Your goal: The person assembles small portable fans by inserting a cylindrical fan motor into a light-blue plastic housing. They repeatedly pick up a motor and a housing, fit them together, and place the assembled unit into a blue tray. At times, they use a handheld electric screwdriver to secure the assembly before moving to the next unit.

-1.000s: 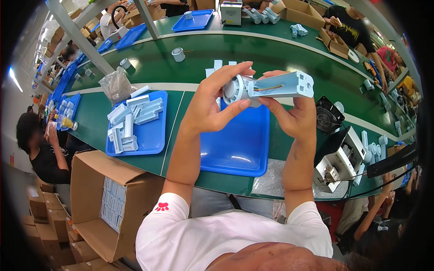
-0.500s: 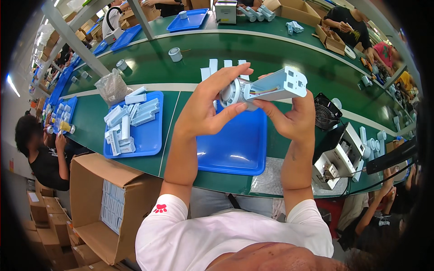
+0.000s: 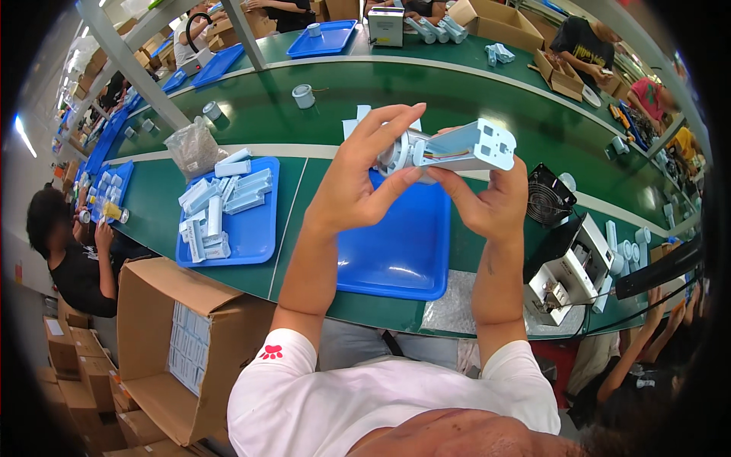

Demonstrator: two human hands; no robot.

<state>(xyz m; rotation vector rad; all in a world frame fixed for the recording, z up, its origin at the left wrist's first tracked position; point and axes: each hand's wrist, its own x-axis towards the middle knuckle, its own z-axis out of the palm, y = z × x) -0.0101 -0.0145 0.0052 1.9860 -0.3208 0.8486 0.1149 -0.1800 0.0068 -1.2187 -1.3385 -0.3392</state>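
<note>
Since 1 s ago, the light-blue plastic housing [image 3: 463, 143] you're holding has swung round so its squared, holed end plate [image 3: 499, 146] faces you more; your L hand [image 3: 352, 183] is in abt the same spot. Both hands are closed on the piece: L curls round its round ridged end [image 3: 393, 157], fingers over the top, thumb on the near side; R hand [image 3: 491, 202] has its thumb nr the join, w/ the other fingers mostly hidden behind the channel. Thin coloured wires [image 3: 443, 157] run in that channel. In view, the housing's just past the far part of the big blue plastic tray [image 3: 392, 255], whose bare floor shows btwn your forearms.

Watch edges: that tray's near rim sits close to the front edge of the green bench [image 3: 292, 183]. On your L, a strip of green top gives room btwn it and a 2nd blue tray [image 3: 257, 242] piled w/ light-blue plastic parts [image 3: 247, 190]; a clear plastic bag [image 3: 192, 150] is at that tray's far L corner. An open brown cardboard box [image 3: 145, 324] stands off the front edge, lower L. R side's tighter: black round fan [image 3: 548, 202], white boxy unit [image 3: 572, 273], clear plastic sheet [image 3: 451, 305] nr your R forearm.
</note>
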